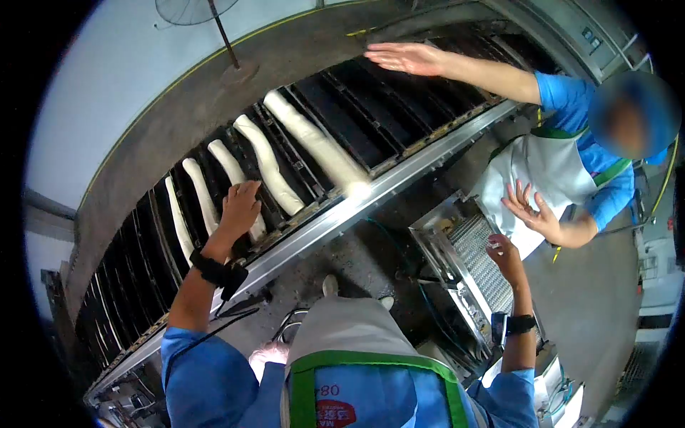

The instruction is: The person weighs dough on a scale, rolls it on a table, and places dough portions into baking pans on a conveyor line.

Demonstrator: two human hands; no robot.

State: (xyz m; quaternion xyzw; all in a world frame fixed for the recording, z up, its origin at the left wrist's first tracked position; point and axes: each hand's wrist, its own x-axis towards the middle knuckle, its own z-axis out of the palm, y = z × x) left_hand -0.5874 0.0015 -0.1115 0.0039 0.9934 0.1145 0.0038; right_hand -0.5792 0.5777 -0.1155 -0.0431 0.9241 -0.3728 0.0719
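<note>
Several long, pale dough strips lie crosswise in the dark slots of a conveyor point(389, 165). My left hand point(241, 208) is over one dough strip point(227, 162) and hides its middle; the fingers look stretched out, and I cannot tell if they press on it. Just left of that hand lies another dough strip point(200, 192). On its right are a curved dough strip point(265, 158) and a thicker dough strip point(308, 135). My right hand point(505, 258) is raised above a ridged metal plate point(479, 246), fingers loosely bent and apart, holding nothing I can see.
A co-worker stands at the right, one hand point(407, 58) stretched over the conveyor's far slots, the other hand point(531, 214) close to my right hand. A metal rail point(285, 260) edges the conveyor's near side. A stand fan point(228, 46) stands behind it.
</note>
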